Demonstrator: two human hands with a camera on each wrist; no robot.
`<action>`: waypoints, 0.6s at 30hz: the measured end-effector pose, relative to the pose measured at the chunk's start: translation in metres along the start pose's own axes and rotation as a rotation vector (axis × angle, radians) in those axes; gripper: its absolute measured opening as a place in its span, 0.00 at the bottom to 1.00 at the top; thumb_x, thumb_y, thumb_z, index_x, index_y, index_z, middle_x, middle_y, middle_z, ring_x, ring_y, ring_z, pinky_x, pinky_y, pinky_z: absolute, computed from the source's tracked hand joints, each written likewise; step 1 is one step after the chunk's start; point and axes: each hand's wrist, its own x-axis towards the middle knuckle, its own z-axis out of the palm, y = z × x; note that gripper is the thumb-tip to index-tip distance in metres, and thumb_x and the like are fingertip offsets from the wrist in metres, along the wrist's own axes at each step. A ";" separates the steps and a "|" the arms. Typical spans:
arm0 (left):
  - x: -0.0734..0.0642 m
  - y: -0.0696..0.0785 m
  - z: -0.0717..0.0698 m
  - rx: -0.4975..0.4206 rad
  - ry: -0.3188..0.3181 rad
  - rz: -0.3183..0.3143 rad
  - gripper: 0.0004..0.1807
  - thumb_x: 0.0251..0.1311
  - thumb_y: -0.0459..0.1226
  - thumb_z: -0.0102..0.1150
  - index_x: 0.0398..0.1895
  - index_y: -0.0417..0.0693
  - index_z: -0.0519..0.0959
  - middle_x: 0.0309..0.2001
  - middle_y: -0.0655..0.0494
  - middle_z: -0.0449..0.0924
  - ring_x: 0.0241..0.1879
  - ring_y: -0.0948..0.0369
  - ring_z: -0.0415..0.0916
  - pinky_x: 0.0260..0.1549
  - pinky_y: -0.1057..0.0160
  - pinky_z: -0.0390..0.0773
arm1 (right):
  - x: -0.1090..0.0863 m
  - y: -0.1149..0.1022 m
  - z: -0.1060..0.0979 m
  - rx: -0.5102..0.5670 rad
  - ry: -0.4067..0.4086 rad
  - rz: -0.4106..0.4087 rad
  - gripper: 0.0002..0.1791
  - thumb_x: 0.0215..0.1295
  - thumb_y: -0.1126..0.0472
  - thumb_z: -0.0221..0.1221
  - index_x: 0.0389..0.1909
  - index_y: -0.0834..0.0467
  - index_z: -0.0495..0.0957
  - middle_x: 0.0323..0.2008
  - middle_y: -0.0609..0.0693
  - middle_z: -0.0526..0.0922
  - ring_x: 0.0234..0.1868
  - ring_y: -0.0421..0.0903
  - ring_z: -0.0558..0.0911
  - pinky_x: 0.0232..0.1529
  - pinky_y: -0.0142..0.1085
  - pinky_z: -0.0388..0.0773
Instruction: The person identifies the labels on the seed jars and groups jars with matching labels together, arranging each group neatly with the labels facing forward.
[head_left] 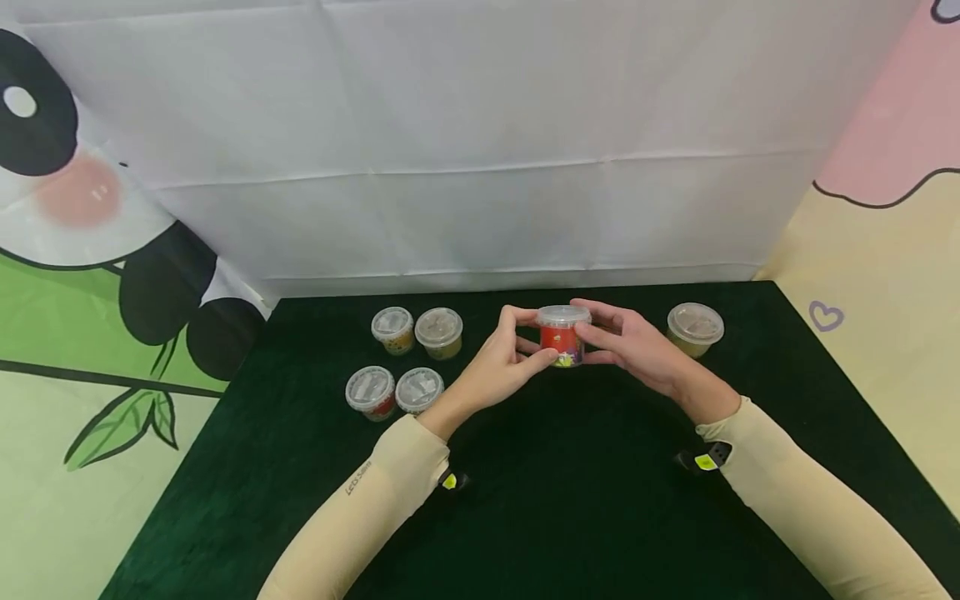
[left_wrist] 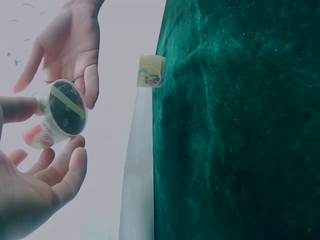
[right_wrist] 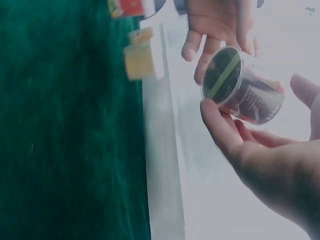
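Up over the far half of the table, both hands hold one small clear plastic tub (head_left: 561,336) with a see-through lid and a red label carrying a purple and yellow pattern. My left hand (head_left: 497,360) grips it from the left, thumb low on the front. From the right, my right hand (head_left: 637,346) has its fingers at the lid's edge and the side. The left wrist view shows the dark base of the tub (left_wrist: 66,111) with a pale strip across it. In the right wrist view, dark printed text covers one side of the tub (right_wrist: 257,100).
Left of the hands, lidded tubs stand in two pairs: a yellowish pair (head_left: 439,335) at the back, and a nearer pair including a red one (head_left: 371,392). Another lidded tub (head_left: 695,327) stands beyond the right hand. Dark green cloth (head_left: 570,500) covers the table, with a white curtain (head_left: 480,167) behind.
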 end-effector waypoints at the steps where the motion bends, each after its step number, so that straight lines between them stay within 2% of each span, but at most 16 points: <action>1: -0.004 0.001 -0.002 -0.017 0.004 0.002 0.31 0.72 0.41 0.60 0.69 0.47 0.55 0.64 0.50 0.65 0.50 0.57 0.81 0.44 0.61 0.83 | 0.000 0.000 0.002 0.033 -0.026 0.007 0.34 0.80 0.53 0.52 0.79 0.58 0.53 0.70 0.61 0.63 0.67 0.58 0.69 0.59 0.44 0.78; 4: -0.013 0.002 -0.009 -0.076 0.001 0.006 0.31 0.71 0.39 0.61 0.70 0.48 0.55 0.65 0.49 0.64 0.50 0.55 0.81 0.45 0.59 0.83 | 0.000 -0.001 0.008 0.118 -0.086 0.027 0.33 0.79 0.58 0.53 0.78 0.60 0.53 0.69 0.62 0.64 0.66 0.56 0.71 0.60 0.44 0.77; 9: -0.025 0.000 -0.018 -0.135 -0.024 -0.002 0.31 0.72 0.38 0.59 0.70 0.49 0.55 0.65 0.47 0.63 0.50 0.54 0.81 0.47 0.57 0.82 | 0.004 0.000 0.018 0.194 -0.111 0.046 0.31 0.78 0.61 0.54 0.76 0.61 0.56 0.68 0.61 0.67 0.64 0.54 0.74 0.61 0.48 0.76; 12: -0.032 -0.005 -0.024 -0.159 -0.039 -0.021 0.30 0.73 0.37 0.58 0.70 0.48 0.54 0.65 0.46 0.63 0.50 0.53 0.81 0.49 0.56 0.82 | 0.005 -0.001 0.024 0.216 -0.133 0.062 0.32 0.77 0.60 0.55 0.76 0.62 0.56 0.68 0.61 0.67 0.64 0.55 0.74 0.61 0.50 0.75; 18: -0.045 -0.011 -0.036 -0.241 -0.040 -0.057 0.30 0.75 0.34 0.53 0.73 0.45 0.52 0.63 0.43 0.66 0.48 0.50 0.81 0.49 0.54 0.82 | 0.005 -0.003 0.034 0.303 -0.149 0.088 0.35 0.75 0.67 0.56 0.77 0.63 0.53 0.67 0.61 0.65 0.62 0.54 0.75 0.62 0.50 0.75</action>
